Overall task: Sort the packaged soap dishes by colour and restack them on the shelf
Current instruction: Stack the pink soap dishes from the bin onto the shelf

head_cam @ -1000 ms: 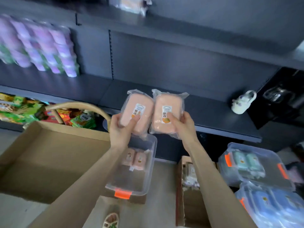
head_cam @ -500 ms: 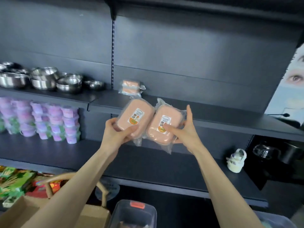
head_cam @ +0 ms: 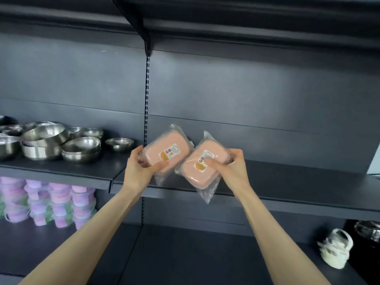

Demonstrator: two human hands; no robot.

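Dark shelf (head_cam: 287, 182) before us: at its edge our left grip (head_cam: 137, 171) clasps one peach soap dish (head_cam: 164, 148), our right grip (head_cam: 231, 170) the second dish (head_cam: 194, 173).

No text is legible. The nearer soap dish (head_cam: 164, 150) to the steel bowls (head_cam: 81, 145) carries a white sticker (head_cam: 170, 154) with an orange-and-green emblem and dark characters; the farther soap dish (head_cam: 194, 172) bears a matching sticker (head_cam: 201, 162). Print on both is too blurred to read.
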